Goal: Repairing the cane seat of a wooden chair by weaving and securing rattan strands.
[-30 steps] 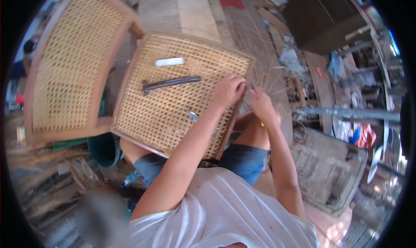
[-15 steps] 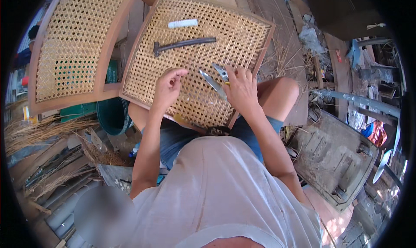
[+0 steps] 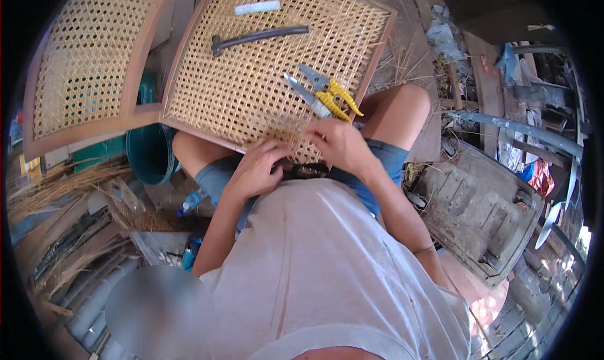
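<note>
A wood-framed cane seat (image 3: 220, 89) rests on my lap, joined to a cane backrest (image 3: 82, 58) at the left. My left hand (image 3: 258, 168) curls over the seat's near edge. My right hand (image 3: 340, 146) is bent in toward the weave just right of it, fingers closed; I cannot make out what either grips. Above my right hand lie yellow-handled shears (image 3: 337, 96) beside a silver blade with a pale handle (image 3: 302, 91). A dark hammer-like tool (image 3: 258, 38) and a white stick (image 3: 257, 7) lie farther up the seat.
A green bucket (image 3: 148, 155) stands beside my left knee, with dried fibres (image 3: 56, 190) and scrap pipes and boards at lower left. A dirty plastic panel (image 3: 472, 203), a metal bar (image 3: 503, 126) and assorted clutter fill the right side.
My right hand has released the shears onto the seat and moved down toward the near edge. My left hand has also moved down to that edge, its fingers curling over it.
</note>
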Demonstrator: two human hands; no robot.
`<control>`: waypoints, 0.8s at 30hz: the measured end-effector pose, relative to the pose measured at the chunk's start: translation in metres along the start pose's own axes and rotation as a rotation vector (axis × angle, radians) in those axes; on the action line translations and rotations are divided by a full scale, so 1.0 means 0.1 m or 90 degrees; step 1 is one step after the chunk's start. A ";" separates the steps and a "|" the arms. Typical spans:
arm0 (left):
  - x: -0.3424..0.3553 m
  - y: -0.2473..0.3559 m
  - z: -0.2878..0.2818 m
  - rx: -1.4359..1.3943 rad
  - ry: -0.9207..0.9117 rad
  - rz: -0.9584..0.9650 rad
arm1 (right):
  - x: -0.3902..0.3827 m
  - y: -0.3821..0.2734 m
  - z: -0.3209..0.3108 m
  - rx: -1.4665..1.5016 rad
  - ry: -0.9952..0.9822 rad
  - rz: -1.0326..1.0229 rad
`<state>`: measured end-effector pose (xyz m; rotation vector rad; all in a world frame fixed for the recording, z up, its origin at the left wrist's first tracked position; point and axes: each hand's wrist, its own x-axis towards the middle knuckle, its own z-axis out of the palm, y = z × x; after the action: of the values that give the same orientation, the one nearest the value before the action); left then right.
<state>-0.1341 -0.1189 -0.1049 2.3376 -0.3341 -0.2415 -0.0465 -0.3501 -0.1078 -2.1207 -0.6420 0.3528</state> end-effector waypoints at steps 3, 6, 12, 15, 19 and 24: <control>-0.07 -0.09 -0.16 0.118 -0.070 -0.021 | 0.08 -0.02 0.01 0.030 -0.069 -0.035; -0.15 -0.22 -0.33 0.164 -0.003 -0.003 | 0.46 -0.06 -0.05 -0.019 0.047 -0.085; -0.23 -0.51 -0.53 0.104 0.055 0.017 | 1.83 -0.19 0.18 -0.330 0.106 -0.218; -0.31 -0.64 -0.66 0.292 0.146 -0.021 | 2.15 -0.18 0.30 -0.400 0.063 -0.170; -0.37 -0.73 -0.74 0.155 0.100 -0.105 | 2.14 -0.09 0.20 -0.422 -0.017 -0.096; -0.22 -0.61 -0.68 0.165 0.045 -0.142 | 1.60 0.09 -0.13 -0.357 0.013 -0.076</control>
<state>-0.1263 -0.0249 -0.0987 2.6346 -0.0712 -0.2343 0.0945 -0.2734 -0.1109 -2.5915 -0.9317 0.0855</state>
